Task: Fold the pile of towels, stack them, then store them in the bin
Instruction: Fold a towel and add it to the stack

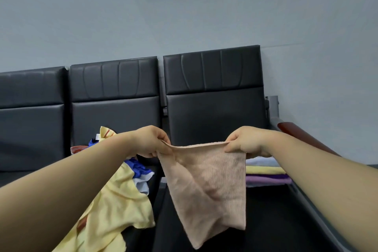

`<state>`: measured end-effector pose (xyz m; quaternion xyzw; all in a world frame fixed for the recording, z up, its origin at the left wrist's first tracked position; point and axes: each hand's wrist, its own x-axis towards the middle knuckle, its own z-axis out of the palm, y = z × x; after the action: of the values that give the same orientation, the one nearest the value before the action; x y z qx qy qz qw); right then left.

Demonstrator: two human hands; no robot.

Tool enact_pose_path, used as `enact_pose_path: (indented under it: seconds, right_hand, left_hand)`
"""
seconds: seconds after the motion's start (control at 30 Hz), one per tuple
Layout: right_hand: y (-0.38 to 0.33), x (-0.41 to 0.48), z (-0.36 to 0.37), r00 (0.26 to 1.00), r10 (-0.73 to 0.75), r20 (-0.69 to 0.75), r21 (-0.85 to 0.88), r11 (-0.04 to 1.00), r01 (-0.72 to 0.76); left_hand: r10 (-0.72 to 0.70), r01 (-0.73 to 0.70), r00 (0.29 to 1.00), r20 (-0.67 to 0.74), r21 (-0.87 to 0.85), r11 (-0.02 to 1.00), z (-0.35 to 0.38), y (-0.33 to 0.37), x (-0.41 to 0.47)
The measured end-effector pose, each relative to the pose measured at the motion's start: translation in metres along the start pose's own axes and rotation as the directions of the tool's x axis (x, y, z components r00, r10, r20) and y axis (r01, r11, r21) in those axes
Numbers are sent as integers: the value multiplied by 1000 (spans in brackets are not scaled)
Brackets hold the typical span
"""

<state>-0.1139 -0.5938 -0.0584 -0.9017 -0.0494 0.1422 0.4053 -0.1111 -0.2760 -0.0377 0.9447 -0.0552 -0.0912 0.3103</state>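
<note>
A loose pile (114, 200) of unfolded towels lies nearest, on the middle seat of a black bench (276, 223), partly under the left forearm. A large yellow one is spread in front, with blue, white and red ones bunched behind it.

Just right of the pile, a peach towel (208, 186) hangs in the air over the right-hand seat. It is stretched by its top edge between both hands, its right edge falls straight, and its lower end droops to a point.

The left hand (151, 142) has its fingers curled and pinches the towel's top left corner against the thumb. The right hand (244, 141) grips the top right corner the same way, fingers curled over the cloth.

Behind the right wrist, a stack (266, 173) of folded towels rests on the same seat, partly hidden by the arm and the peach towel. It shows pale blue on top, then yellow, then purple.

Farther back stand the padded seat backs (212, 92). A red-brown armrest (292, 130) sits at the bench's right end, with a grey wall (184, 16) behind
</note>
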Motion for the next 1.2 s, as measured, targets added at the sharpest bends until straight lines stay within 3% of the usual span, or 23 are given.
enact_pose_path:
  seconds: [0.13,0.27,0.33,0.43,0.47,0.53,0.6,0.63,0.77,0.87,0.93,1.0,1.1,1.2]
  right_hand:
    - [0,0,-5,998,63,11,-22,998,-62]
    - [1,4,-11,983,149,-108,51,988,-144]
    - [-1,6,-10,968,212,-136,199,963,-183]
    - [-6,9,-3,954,289,-76,551,810,-202]
    - [-7,12,0,952,294,-82,634,752,-177]
    - [-6,22,8,953,270,-138,735,673,-85]
    - [-5,34,15,956,206,-211,758,651,27]
    - [-6,38,16,952,173,-253,762,642,86]
    - [-12,42,10,911,59,-408,747,595,296]
    - [-6,38,3,895,15,-446,705,622,341]
    - [11,33,7,898,24,-438,643,707,294]
    - [40,27,20,925,62,-375,588,787,186]
    - [88,17,49,960,170,-223,470,881,-47]
    - [134,4,85,946,268,-184,288,934,-209]
  left_hand:
    - [-23,31,985,-173,45,998,-4,-6,1]
    - [-24,61,963,-267,131,989,-8,-15,2]
    - [-28,88,960,-277,207,974,-8,-21,3]
    - [-85,141,954,-288,180,974,-6,-33,12]
    - [-111,151,945,-309,112,982,-5,-37,15]
    - [-196,142,923,-332,-180,973,0,-43,25]
    - [-263,69,903,-341,-488,870,3,-46,35]
    - [-255,4,893,-372,-559,829,2,-47,42]
    - [-152,-203,829,-539,-542,815,-7,-48,58]
    - [-54,-235,772,-633,-364,901,-4,-36,35]
    - [35,-214,790,-613,-222,951,6,-41,23]
    - [80,-172,856,-510,-135,976,26,-57,12]
    - [39,-58,967,-253,-68,996,63,-87,2]
    - [-50,43,996,-74,-101,994,105,-114,-2]
